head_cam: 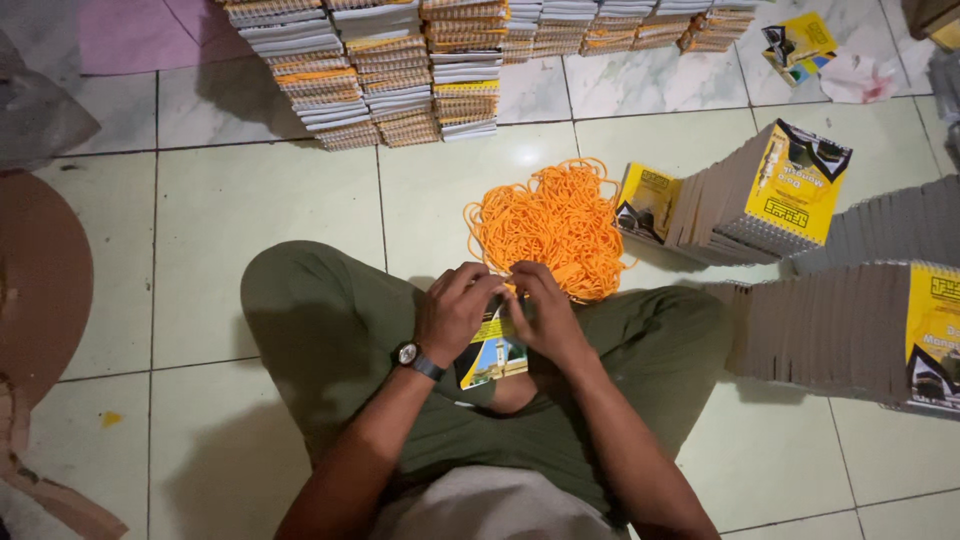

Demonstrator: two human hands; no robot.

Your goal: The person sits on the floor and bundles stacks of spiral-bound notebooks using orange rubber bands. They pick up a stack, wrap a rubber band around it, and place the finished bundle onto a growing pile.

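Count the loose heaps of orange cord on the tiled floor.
1. The tangled heap of thin orange cord lies on the pale tiled floor, just beyond the left hand and right hand. Its near edge is hidden behind them.

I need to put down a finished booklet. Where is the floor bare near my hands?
Bare tiles lie between your left knee and the bound stacks. Crowded on the right: orange cords and yellow booklet rows fill it.
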